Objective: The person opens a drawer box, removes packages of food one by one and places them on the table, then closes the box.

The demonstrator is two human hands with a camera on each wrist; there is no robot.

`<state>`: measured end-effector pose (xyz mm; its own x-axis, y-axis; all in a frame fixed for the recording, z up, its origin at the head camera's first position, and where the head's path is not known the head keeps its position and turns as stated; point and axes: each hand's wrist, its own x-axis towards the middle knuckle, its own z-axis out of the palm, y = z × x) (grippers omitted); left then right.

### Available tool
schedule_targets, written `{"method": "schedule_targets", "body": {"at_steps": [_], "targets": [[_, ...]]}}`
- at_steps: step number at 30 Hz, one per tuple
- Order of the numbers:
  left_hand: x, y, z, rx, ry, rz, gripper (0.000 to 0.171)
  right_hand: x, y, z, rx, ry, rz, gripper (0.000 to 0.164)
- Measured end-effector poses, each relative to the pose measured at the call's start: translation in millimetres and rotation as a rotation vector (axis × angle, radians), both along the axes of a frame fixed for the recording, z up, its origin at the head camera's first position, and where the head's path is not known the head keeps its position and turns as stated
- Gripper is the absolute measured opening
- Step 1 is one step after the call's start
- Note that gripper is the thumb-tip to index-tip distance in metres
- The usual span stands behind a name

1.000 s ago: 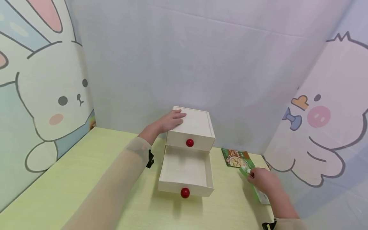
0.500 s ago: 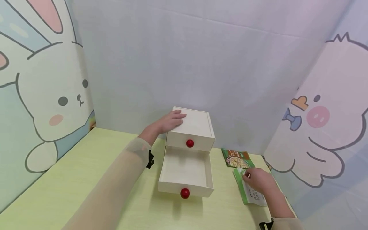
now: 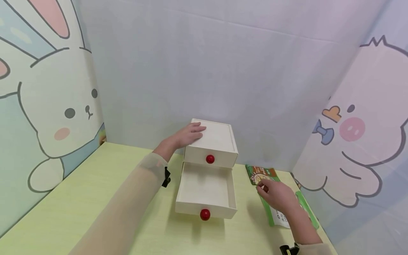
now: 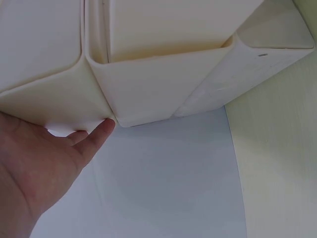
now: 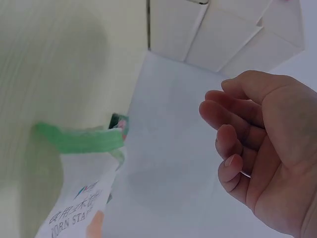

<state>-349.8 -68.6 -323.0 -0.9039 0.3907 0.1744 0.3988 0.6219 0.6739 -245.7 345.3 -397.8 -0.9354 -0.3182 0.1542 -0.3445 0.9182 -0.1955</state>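
Observation:
A small white two-drawer cabinet [image 3: 220, 136] stands on the table, its lower drawer [image 3: 204, 186] pulled out with nothing inside. My left hand [image 3: 188, 135] rests on the cabinet's top left edge, fingers extended across the top. Over at the right, my right hand [image 3: 278, 194] hovers with loosely curled fingers and holds nothing. Below it lies a white and green corn starch bag [image 5: 81, 198], partly hidden by hand and forearm in the head view. Just behind is a green and brown food packet [image 3: 271, 172] with a picture of a bowl.
Both drawers carry a round red knob, one on the upper drawer [image 3: 210, 159] and one on the lower [image 3: 205, 214]. A plain pale cloth [image 3: 210, 71] hangs behind the table [image 3: 127, 159]. Cartoon panels flank the left and right sides.
My right hand first turns the corn starch bag flat onto the table, then lets go and moves left, off it. My left hand stays on the cabinet.

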Motion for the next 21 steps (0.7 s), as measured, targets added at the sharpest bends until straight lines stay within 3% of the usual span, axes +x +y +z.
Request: {"method": "schedule_targets", "body": {"at_steps": [5, 14, 21], "targets": [[-0.3, -1, -0.5, 0.008, -0.005, 0.0, 0.058, 12.9, -22, 14.7, -0.054, 0.051, 0.052, 0.006], [0.4, 0, 0.5, 0.017, -0.013, -0.004, 0.058, 41.9, -60, 32.3, -0.096, 0.157, 0.14, 0.014], [0.7, -1, 0.4, 0.009, -0.003, 0.004, 0.058, 65.0, -84, 40.9, -0.147, 0.195, 0.289, 0.021]]}}
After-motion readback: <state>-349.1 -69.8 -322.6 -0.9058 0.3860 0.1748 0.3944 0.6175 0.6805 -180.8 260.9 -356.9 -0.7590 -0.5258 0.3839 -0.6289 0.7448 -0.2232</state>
